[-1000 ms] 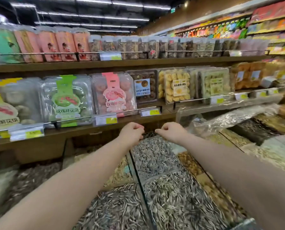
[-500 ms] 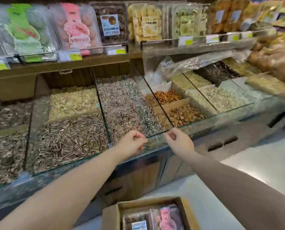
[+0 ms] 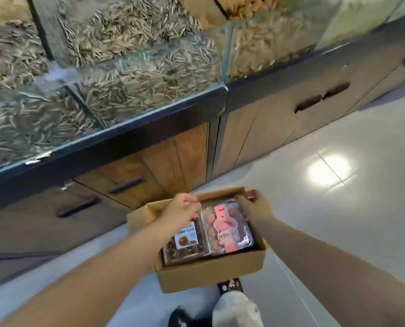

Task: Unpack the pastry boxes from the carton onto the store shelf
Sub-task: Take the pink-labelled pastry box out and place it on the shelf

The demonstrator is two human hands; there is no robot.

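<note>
An open brown carton point(image 3: 210, 273) sits on the floor in front of me. Two clear plastic pastry boxes lie side by side in it: one with a pink label point(image 3: 226, 228) on the right and one with dark pastries and a white-blue label point(image 3: 185, 241) on the left. My left hand point(image 3: 181, 212) reaches into the carton over the far end of the dark box, fingers curled. My right hand point(image 3: 254, 205) curls over the far right corner of the pink-label box. Whether either hand has a firm grip is unclear. The store shelf is out of view.
Glass-fronted bins of sunflower seeds point(image 3: 126, 74) and nuts point(image 3: 267, 41) stand above wooden cabinet doors point(image 3: 168, 166) just beyond the carton. Grey tiled floor point(image 3: 338, 220) spreads to the right. My foot in a dark shoe point(image 3: 229, 287) is right beside the carton's near side.
My view has tilted down from the shelves to the floor. Both hands dropped from the bin edge into the carton and now rest on the pastry boxes.
</note>
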